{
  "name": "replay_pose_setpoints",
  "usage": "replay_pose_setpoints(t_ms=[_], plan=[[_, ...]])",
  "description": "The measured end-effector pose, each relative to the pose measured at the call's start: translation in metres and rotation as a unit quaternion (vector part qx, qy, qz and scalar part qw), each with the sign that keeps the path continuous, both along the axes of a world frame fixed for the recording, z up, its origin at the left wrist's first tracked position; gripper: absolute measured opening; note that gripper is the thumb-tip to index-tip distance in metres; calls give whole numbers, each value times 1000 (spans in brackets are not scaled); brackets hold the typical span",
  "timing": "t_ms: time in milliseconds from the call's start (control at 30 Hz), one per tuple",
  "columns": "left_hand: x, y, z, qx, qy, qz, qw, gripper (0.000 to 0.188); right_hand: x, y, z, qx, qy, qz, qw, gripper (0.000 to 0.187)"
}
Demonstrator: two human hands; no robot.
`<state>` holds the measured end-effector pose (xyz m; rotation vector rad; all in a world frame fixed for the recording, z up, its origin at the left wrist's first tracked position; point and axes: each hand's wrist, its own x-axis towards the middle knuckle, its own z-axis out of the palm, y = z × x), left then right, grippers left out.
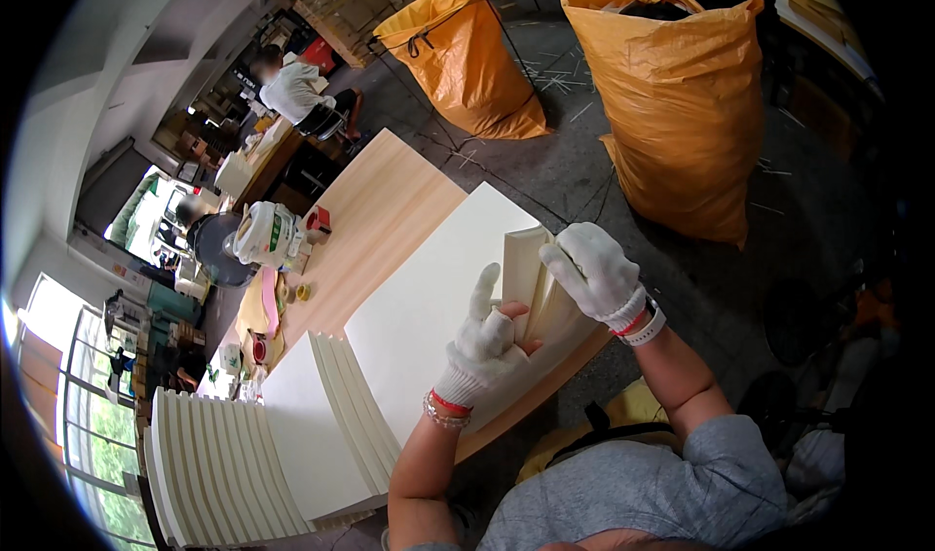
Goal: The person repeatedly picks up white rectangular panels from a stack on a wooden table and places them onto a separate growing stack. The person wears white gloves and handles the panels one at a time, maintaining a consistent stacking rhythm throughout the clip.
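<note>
Both gloved hands, left hand (484, 342) and right hand (594, 271), clamped on folded cream card (531, 274); full orange sacks (682, 103) behind.

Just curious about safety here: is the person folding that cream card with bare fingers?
No, both the left hand and the right hand wear white knit gloves while gripping the folded cream card.

You're in a packing workshop. Stacked cream card sheets (234, 473) on a wooden tabletop (380, 220), big orange sacks (682, 103), concrete floor (799, 220).
</note>
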<state>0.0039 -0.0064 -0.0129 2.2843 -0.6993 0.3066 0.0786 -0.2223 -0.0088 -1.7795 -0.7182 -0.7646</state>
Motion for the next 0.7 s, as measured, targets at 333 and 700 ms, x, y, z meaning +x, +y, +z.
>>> replay_pose_setpoints(t_ms=[333,700], plan=[[-2,-2,6,37,-48,-8,998,53,-3,-6,4,-8,8,24,1000,24],[-5,-6,10,-15,35,33,999,58,1,-1,-2,9,10,8,1000,26]])
